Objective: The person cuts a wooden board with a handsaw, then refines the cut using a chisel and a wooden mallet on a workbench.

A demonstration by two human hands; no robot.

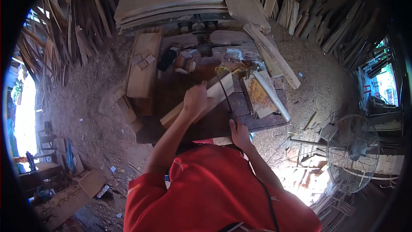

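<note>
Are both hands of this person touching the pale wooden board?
No, only the left hand is on the pale wooden board; the right hand is apart from it, near the table edge.

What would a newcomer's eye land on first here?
Probably the red shirt at bottom centre, the strongest colour in view. Just above it, the left hand holds a pale board, aslant over the dark bench. At lower right, the fan also stands out.

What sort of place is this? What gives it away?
Probably a woodworking shop: rough boards lean along the walls, what look like shavings litter the floor, and a wood piece sits under the left hand on a worktable.
</note>
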